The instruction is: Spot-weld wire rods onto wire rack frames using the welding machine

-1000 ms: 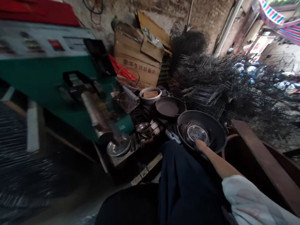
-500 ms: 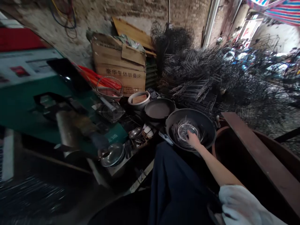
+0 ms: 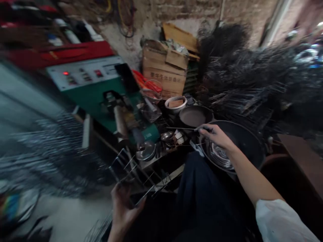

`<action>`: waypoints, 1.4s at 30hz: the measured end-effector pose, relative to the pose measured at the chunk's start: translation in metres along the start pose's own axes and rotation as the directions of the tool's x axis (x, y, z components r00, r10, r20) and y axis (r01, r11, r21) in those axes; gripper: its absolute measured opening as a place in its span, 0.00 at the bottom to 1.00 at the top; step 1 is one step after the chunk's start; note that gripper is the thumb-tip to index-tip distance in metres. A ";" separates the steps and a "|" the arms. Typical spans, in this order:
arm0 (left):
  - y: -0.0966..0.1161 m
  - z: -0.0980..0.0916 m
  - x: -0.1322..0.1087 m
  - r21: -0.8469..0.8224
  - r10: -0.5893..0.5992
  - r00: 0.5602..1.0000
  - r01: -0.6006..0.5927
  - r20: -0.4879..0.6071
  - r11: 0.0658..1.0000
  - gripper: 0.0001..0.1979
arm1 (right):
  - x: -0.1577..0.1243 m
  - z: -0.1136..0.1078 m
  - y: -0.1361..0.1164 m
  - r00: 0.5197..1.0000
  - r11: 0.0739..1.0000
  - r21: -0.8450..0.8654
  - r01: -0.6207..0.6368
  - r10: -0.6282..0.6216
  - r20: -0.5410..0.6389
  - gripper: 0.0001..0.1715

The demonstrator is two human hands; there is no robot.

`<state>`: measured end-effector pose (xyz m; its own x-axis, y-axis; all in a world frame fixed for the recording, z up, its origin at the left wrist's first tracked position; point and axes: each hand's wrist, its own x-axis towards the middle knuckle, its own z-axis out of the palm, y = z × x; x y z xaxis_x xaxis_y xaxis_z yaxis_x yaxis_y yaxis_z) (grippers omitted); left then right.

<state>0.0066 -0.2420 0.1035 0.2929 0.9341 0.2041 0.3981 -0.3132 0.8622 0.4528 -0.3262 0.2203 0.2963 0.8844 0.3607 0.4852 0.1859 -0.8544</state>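
Note:
In the head view my right hand [image 3: 214,135] is closed in a pinch on a thin metal rod [image 3: 182,128] that points left. It hovers over a large dark pan [image 3: 248,143], where a coil of shiny wire [image 3: 220,157] lies. At lower left, my left hand [image 3: 126,206] grips a wire frame [image 3: 130,170] made of crossing thin bars; motion blur softens its outline. Beyond the frame stands a green machine [image 3: 85,97] with a red top and a worn metal cylinder [image 3: 120,122] jutting out.
A shallow grey pan [image 3: 195,116] and a white bowl [image 3: 175,103] with a brick-like block sit behind. A cardboard box [image 3: 164,72] leans by the wall. Dark wire pieces [image 3: 242,77] are heaped at right; more wirework [image 3: 68,151] is stacked at left.
My right hand has lifted out of the pan, now with a rod in its fingers. My left hand and the wire frame have come into view. The view has swung left.

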 end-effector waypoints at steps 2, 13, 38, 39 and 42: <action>-0.006 0.006 -0.001 -0.067 0.030 0.999 -0.031 -0.021 0.997 0.46 | 0.016 0.026 -0.001 0.998 1.000 0.017 0.007 -0.008 0.056 0.30; -0.018 -0.009 -0.001 -0.183 0.117 0.993 -0.117 -0.008 0.976 0.50 | 0.044 0.160 0.049 0.981 0.998 -0.004 -0.068 0.067 0.184 0.39; -0.058 -0.012 0.032 -0.074 0.159 0.987 -0.159 -0.009 0.984 0.55 | 0.092 0.218 0.045 0.915 0.994 0.003 0.112 -0.105 0.389 0.36; -0.059 -0.010 0.034 -0.065 0.151 0.988 -0.152 -0.009 0.986 0.54 | 0.094 0.220 0.047 0.916 0.993 -0.004 0.115 -0.105 0.388 0.36; -0.060 -0.007 0.041 -0.061 0.150 0.989 -0.151 -0.018 0.987 0.54 | 0.099 0.227 0.054 0.914 0.990 -0.034 0.136 -0.112 0.389 0.36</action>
<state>-0.0112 -0.1835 0.0633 0.3335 0.8795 0.3394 0.2959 -0.4395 0.8481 0.3220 -0.1313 0.1251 -0.1039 0.9543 0.2801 0.5487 0.2899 -0.7841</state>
